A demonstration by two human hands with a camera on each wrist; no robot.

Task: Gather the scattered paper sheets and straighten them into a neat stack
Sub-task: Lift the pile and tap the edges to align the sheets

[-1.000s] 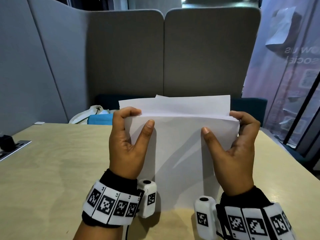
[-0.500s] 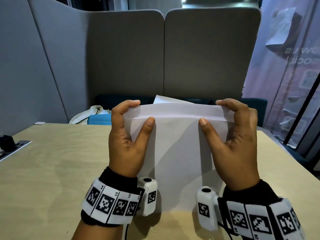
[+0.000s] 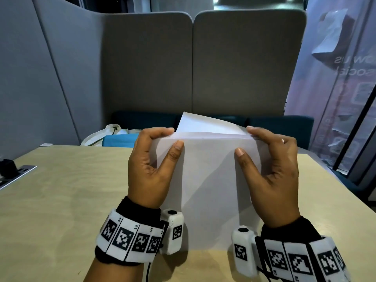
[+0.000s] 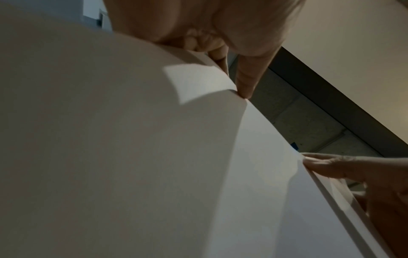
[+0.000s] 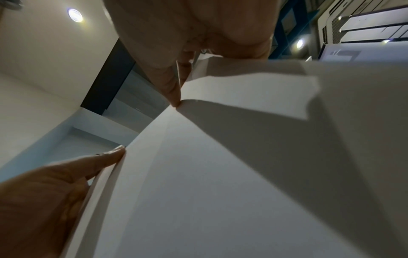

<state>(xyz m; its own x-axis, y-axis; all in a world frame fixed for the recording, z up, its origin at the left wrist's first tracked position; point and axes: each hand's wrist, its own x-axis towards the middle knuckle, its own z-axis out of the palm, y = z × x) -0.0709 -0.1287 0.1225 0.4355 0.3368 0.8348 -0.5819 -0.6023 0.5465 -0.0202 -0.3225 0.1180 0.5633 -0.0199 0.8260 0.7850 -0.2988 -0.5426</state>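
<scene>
A stack of white paper sheets (image 3: 209, 180) stands upright on its bottom edge on the wooden table (image 3: 61, 200), in front of me. My left hand (image 3: 160, 145) grips the stack's upper left corner, thumb on the near face, fingers curled over the top edge. My right hand (image 3: 262, 147) grips the upper right corner the same way. One rear sheet (image 3: 203, 125) pokes up askew above the others. In the left wrist view the paper (image 4: 154, 157) fills the frame, and the right wrist view shows the paper (image 5: 243, 174) too.
Grey padded partitions (image 3: 244, 68) close off the far side and left. A white bag with a blue item (image 3: 118, 137) lies on the dark bench behind the table. A power socket plate (image 3: 14, 176) sits at the table's left edge. Glass wall (image 3: 350, 98) at right.
The right hand slid from the stack's right side up and inward to the top right corner. The sheets dropped lower and their top edges closed up; one rear sheet still sticks up.
</scene>
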